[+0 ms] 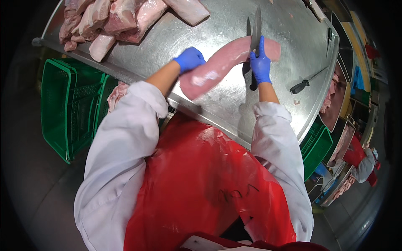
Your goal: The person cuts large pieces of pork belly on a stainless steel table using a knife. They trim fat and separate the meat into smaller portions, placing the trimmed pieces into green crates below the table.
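A long, pale pink piece of boneless meat, like a pork loin, lies in a curve across the steel table. My left hand, in a blue glove, is closed at its upper left edge, with the fingertips hidden against the meat. My right hand, gloved the same way, grips a black-handled knife. Its index finger stretches along the blade, which points away from me and crosses over the meat near its right end. Whether the edge has entered the meat I cannot tell.
Several meat pieces are piled at the table's far left. A black-handled tool with a thin shaft lies right of my right hand on the steel table. Green crates stand below at left. A person in red and white is far right.
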Motion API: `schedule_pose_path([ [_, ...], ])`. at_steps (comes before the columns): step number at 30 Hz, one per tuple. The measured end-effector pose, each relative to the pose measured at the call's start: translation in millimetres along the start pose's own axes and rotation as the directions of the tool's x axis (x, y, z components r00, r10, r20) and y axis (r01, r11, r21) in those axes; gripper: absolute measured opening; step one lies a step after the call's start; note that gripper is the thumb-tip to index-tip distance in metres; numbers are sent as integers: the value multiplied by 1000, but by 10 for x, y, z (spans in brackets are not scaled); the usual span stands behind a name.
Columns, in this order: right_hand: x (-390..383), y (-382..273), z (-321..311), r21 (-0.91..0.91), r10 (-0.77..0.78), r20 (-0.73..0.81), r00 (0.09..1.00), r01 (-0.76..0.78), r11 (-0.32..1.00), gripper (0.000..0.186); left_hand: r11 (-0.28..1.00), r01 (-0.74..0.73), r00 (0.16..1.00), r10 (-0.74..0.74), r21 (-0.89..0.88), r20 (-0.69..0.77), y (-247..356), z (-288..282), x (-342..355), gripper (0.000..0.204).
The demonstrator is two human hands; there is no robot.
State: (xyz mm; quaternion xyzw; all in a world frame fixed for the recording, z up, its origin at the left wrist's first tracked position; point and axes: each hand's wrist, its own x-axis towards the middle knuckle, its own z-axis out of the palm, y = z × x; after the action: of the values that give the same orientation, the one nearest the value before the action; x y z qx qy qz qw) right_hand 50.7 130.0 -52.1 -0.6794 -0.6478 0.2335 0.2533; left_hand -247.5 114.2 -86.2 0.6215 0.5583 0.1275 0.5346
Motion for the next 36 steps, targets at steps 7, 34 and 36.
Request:
schedule_pose_path([
  [7, 155, 323, -354, -140, -86, 37, 996, 91, 986, 74, 983, 25, 999, -20, -184, 32, 492, 1129, -383, 23],
  [34, -389, -662, 55, -458, 126, 217, 968, -13, 889, 80, 908, -40, 830, -203, -418, -520, 253, 801, -254, 28],
  [36, -628, -621, 48, -480, 73, 268, 961, 67, 875, 79, 908, -74, 800, -193, -412, -568, 129, 649, -214, 28],
])
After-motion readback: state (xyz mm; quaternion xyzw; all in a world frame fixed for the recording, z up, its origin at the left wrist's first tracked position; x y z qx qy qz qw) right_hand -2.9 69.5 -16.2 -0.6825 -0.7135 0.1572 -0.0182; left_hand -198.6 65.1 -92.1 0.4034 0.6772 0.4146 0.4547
